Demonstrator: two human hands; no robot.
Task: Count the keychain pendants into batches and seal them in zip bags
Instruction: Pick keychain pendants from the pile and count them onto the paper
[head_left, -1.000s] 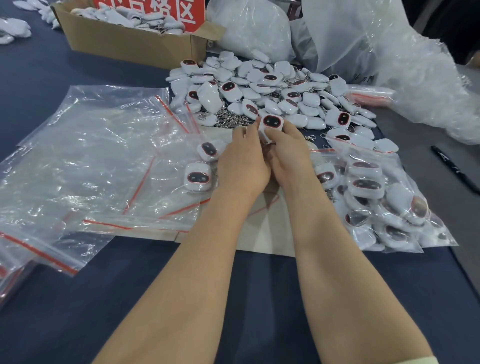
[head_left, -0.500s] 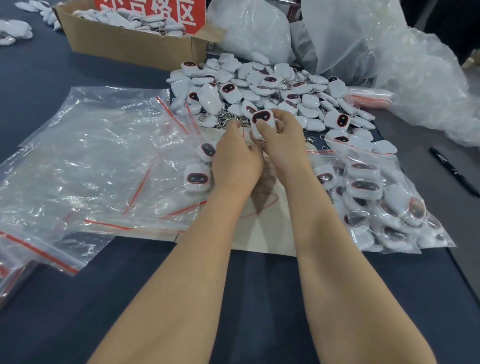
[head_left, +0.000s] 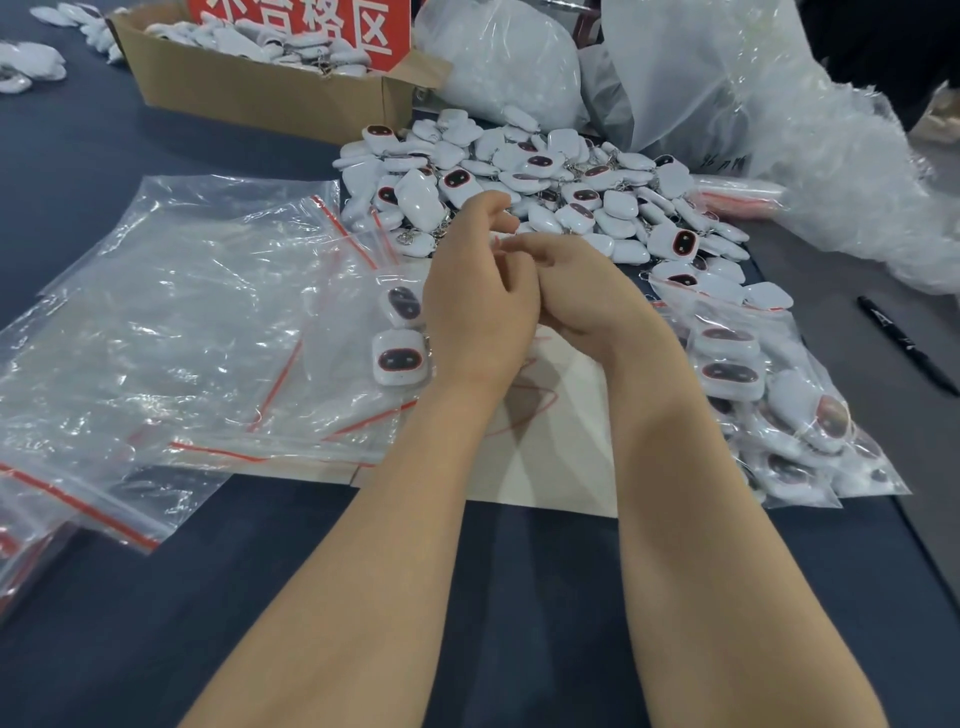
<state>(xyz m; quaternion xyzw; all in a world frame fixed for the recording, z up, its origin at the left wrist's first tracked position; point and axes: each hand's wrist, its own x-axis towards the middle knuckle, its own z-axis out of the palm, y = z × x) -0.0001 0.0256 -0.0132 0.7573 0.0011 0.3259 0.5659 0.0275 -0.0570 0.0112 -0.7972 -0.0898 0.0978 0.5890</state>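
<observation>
Table (head_left: 519, 597): dark blue, nearest the camera; both bare forearms reach across it toward 12 o'clock.
Paper (head_left: 561, 467): pale sheet under the wrists, with a red scribble at its centre.
Left hand (head_left: 478, 312): back turned to the camera, fingers curled away, fingertips lifted at the top. Whether it holds anything cannot be told; the palm side is hidden.
Right hand (head_left: 587, 296): pressed against the left hand at its 3 o'clock side, with fingers (head_left: 519, 241) reaching left behind it. Its hold cannot be told either.
Two pendants (head_left: 400, 358): white with dark red-ringed faces, one above the other, just beside the left hand at 9 o'clock. They lie amid clear plastic; whether inside a bag is unclear.
Empty zip bags (head_left: 182, 338): clear with red seal strips, spread flat and overlapping from 9 to 8 o'clock of the hands.
Filled zip bags (head_left: 753, 395): packed with pendants, at 3 to 4 o'clock, close to the right forearm.
Loose pendants (head_left: 571, 192): a wide heap with metal rings, at 12 to 2 o'clock. Its near edge lies just past the fingertips; contact cannot be made out.
Marker (head_left: 904, 343): black, lying on the grey surface at 3 o'clock, well apart from the hands.
Cardboard box (head_left: 260, 88): at 11 o'clock, far side, holding more white pendants.
Red sign (head_left: 301, 26): standing in the box, with white characters.
Plastic sacks (head_left: 727, 93): large, whitish and crumpled, behind the heap from 12 to 2 o'clock.
</observation>
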